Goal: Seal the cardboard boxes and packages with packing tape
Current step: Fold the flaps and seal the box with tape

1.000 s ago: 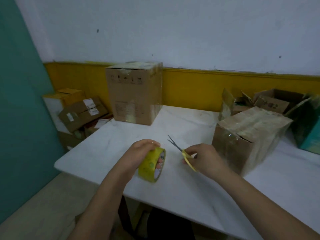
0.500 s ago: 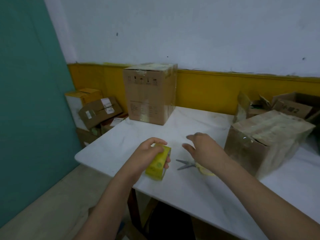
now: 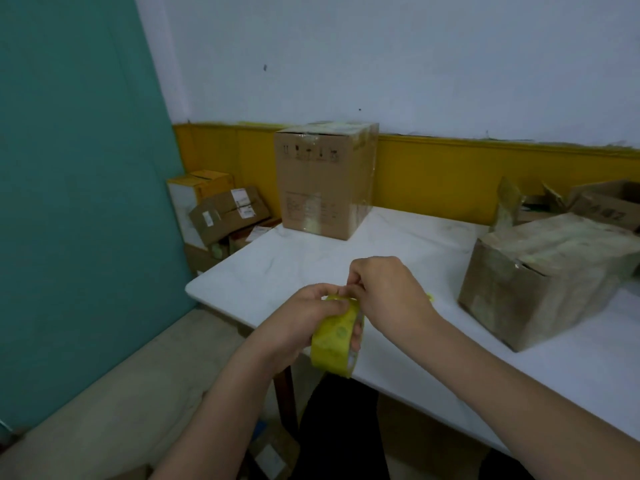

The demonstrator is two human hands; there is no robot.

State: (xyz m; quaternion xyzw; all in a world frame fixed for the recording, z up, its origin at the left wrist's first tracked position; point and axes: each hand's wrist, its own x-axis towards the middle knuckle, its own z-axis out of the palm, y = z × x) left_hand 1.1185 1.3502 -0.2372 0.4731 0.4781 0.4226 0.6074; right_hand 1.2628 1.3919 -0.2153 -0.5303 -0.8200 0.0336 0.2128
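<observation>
R grip now at tape, box near

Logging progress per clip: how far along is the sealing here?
Done, apparently: the tall box at the back and the nearer box on the right both show shiny tape. In hand: the left hand grips the yellow tape roll while the right hand pinches at its top, probably freeing the end. Left: the open boxes at far right, flaps up.
</observation>
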